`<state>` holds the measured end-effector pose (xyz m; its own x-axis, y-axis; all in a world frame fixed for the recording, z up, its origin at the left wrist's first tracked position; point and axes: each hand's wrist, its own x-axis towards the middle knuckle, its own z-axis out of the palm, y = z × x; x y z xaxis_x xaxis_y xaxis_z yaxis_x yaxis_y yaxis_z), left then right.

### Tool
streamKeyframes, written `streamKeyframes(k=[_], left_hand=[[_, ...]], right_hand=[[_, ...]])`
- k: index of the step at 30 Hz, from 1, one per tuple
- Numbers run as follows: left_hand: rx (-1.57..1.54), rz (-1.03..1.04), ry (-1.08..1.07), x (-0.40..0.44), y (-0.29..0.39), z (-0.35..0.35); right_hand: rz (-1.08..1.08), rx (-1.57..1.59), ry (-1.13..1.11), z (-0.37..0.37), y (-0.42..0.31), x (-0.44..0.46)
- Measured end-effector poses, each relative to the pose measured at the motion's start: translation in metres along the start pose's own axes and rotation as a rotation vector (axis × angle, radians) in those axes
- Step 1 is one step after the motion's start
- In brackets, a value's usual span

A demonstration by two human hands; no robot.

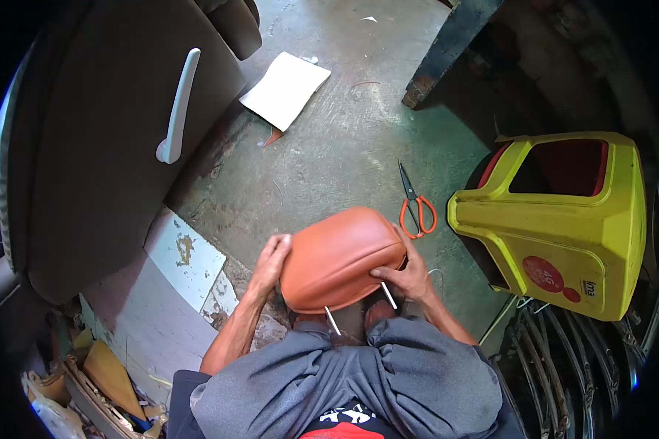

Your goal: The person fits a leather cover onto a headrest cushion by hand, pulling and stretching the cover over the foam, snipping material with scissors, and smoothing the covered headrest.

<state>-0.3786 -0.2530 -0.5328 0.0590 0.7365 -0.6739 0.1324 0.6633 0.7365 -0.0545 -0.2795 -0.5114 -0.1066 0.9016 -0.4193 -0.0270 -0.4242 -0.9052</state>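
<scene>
Between my two hands is a car headrest (342, 257) covered in orange-brown leather, held above my knees. Two metal posts stick out from its lower edge toward me. My left hand (273, 257) grips the left end, its fingers partly hidden behind the cover. On the right end, my right hand (407, 275) presses its thumb near the right post, while its other fingers wrap round the far side. Scissors (417, 208) with orange handles lie on the floor just beyond my right hand.
A yellow plastic casing (564, 219) stands at the right, above dark metal frames (556, 358). White sheet material (285, 91) lies on the concrete floor (329, 161). A dark seat (110, 146) with a pale lever fills the left. Scraps (110, 377) are piled at lower left.
</scene>
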Motion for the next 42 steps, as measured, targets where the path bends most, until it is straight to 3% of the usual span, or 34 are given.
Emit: streamKeyframes(k=[1,3,5,9,13,15,17,19,25,27,30,35,38,39,42], left_hand=[[-0.173,-0.042,-0.026,-0.008,0.014,-0.006],[-0.249,-0.101,-0.041,-0.02,0.018,-0.025],[-0.348,-0.131,-0.268,-0.026,0.023,-0.036],[-0.265,-0.008,-0.395,-0.032,0.007,-0.004],[-0.443,-0.253,-0.273,-0.056,-0.002,0.03],[-0.483,-0.3,-0.285,-0.056,-0.009,0.042],[-0.465,-0.306,-0.364,-0.043,-0.031,0.046],[-0.385,-0.232,-0.324,-0.047,-0.028,0.047],[-0.191,-0.155,-0.513,-0.035,-0.022,0.048],[-0.233,-0.186,-0.557,-0.035,-0.026,0.05],[-0.342,-0.182,-0.432,-0.035,-0.027,0.054],[-0.472,-0.094,-0.661,-0.042,0.0,0.047],[-0.34,0.179,-0.92,-0.043,0.029,0.038],[-0.331,0.175,-0.929,-0.047,0.039,0.04],[-0.43,0.258,-1.038,-0.056,0.064,0.058]], right_hand=[[-0.01,-0.001,-0.004,-0.008,-0.01,0.011],[-0.144,-0.301,-0.238,-0.029,-0.027,0.031],[-0.177,-0.417,-0.303,-0.029,-0.06,0.053],[-0.372,-0.541,-0.549,-0.011,-0.084,0.093],[-0.347,-0.5,-0.563,0.018,-0.052,0.118],[-0.216,-0.373,-0.387,0.049,-0.033,0.107],[-0.24,-0.79,-0.168,0.068,-0.034,0.088],[0.056,-0.908,-0.01,0.079,-0.048,0.073],[-0.03,-0.738,0.086,0.041,-0.029,0.091],[-0.116,-0.801,0.15,0.04,-0.024,0.091],[-0.165,-0.817,0.154,0.037,-0.021,0.097],[-0.093,-0.852,0.113,0.011,-0.042,0.108],[0.26,-0.619,-0.163,-0.003,-0.081,0.117],[0.26,-0.611,-0.152,-0.011,-0.057,0.125],[0.262,-0.504,-0.455,-0.022,0.017,0.142]])
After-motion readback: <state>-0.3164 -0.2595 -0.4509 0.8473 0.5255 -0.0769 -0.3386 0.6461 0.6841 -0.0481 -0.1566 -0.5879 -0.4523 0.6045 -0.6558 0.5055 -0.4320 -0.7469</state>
